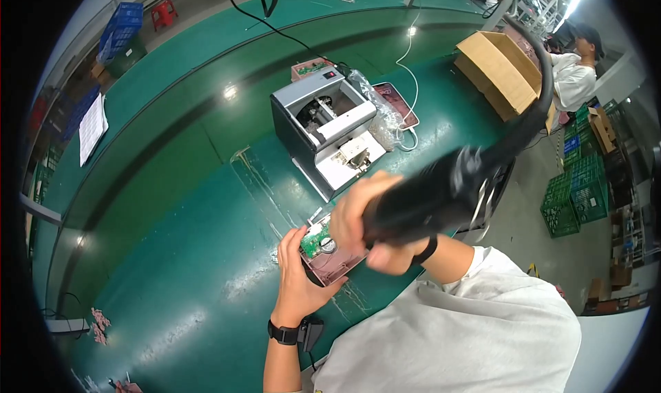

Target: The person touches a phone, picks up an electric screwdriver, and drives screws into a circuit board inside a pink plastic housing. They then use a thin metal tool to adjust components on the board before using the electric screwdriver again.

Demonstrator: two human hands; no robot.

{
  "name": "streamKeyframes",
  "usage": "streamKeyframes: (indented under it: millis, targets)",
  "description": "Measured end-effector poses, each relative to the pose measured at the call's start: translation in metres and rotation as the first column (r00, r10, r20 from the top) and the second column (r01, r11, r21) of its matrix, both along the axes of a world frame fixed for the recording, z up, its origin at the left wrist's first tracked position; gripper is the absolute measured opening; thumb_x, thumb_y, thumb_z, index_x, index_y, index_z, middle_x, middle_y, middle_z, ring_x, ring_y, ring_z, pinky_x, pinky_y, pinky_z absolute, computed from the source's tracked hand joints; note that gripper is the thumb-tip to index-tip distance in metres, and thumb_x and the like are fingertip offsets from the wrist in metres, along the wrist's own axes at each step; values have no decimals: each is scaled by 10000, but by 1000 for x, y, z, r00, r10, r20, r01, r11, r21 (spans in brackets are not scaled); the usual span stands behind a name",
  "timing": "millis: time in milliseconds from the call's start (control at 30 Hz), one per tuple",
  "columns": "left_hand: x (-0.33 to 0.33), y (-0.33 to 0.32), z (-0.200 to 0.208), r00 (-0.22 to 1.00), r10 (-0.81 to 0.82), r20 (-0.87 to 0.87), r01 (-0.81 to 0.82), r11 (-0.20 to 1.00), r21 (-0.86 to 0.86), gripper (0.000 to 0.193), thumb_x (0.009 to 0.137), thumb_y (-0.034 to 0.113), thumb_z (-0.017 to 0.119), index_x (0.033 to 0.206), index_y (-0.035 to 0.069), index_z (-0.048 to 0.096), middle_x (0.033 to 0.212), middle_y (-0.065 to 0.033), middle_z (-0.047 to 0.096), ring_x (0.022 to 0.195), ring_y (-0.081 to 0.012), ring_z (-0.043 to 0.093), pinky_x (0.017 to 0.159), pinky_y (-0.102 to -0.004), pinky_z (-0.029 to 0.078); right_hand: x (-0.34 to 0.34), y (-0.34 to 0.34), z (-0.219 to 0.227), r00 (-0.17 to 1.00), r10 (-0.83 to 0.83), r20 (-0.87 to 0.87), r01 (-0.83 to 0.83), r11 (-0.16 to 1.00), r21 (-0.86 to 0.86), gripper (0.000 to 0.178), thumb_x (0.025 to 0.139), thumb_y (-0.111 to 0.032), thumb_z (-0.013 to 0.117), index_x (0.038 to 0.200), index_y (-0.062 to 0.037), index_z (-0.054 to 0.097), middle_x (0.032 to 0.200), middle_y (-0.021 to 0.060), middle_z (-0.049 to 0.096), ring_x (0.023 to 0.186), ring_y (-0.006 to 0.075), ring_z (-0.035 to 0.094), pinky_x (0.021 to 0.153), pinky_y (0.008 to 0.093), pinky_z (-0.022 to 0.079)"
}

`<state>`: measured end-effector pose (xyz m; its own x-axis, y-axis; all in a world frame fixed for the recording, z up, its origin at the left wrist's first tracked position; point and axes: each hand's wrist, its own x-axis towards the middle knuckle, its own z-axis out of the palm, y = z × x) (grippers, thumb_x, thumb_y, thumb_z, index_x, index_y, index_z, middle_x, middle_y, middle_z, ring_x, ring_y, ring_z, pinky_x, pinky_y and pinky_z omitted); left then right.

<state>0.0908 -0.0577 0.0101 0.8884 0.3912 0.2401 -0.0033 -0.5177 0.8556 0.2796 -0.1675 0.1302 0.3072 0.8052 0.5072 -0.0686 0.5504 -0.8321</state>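
My left hand (296, 283) grips a pink plastic housing (339, 262) from its left side, thumb below and fingers over the edge. Inside the housing sits a green circuit board (315, 246) with a round part on it. My right hand (368, 217) is wrapped round a black electric screwdriver (430, 200), smeared by motion, held over the housing's right side. Its tip is hidden, so I cannot tell whether it touches the board. Just beyond my hands stands a grey and black screw feeder (323, 128) with an open top.
Beside the feeder lie a clear plastic bag (385, 128) and a pink tray (394, 100) with a white cable. A cardboard box (499, 73) stands at the far right. Small pink parts (100, 325) lie at the left. Green crates (575, 193) and another person (575, 73) are off to the right.
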Motion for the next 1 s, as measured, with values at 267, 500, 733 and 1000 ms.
streamKeyframes:
  millis: [267, 500, 733, 1000]
  targets:
    - [5, 2, -3, 1000, -9, 10, 9, 1000, 16, 1122, 609, 181, 1015, 1535, 49, 395, 1511, -199, 466, 1381, -430, 470, 1170, -530, 383, -33, 28, -20, 994, 29, 105, -22, 998, -61, 341, 810, -205, 910, 832, -58, 603, 678, 13, 667, 636, 182, 678, 639, 298, 555]
    - [4, 3, -7, 999, -19, -29, 19, 1000, -21, 1076, 639, 197, 990, 1522, 38, 397, 1503, -198, 464, 1368, -431, 469, 1170, -535, 379, -27, 29, -29, 990, 32, 141, -11, 989, -149, 342, 798, -210, 907, 827, -63, 600, 675, 10, 661, 623, 188, 674, 634, 296, 556]
    - [-2, 5, -8, 997, -53, -49, 56, 997, 53, 1064, 658, 215, 978, 1528, 36, 392, 1506, -198, 456, 1377, -433, 457, 1175, -534, 372, -27, 31, -43, 962, -46, 269, 83, 988, -128, 311, 814, -218, 883, 813, -69, 611, 694, 21, 666, 605, 176, 654, 620, 292, 538]
    - [2, 5, -12, 993, -64, -96, 74, 993, 97, 1107, 635, 222, 1008, 1544, 64, 396, 1504, -197, 455, 1392, -438, 443, 1183, -532, 368, -29, 25, -22, 999, -31, 13, 33, 975, -220, 335, 838, -247, 887, 840, -68, 604, 705, 32, 670, 612, 155, 629, 595, 309, 514]
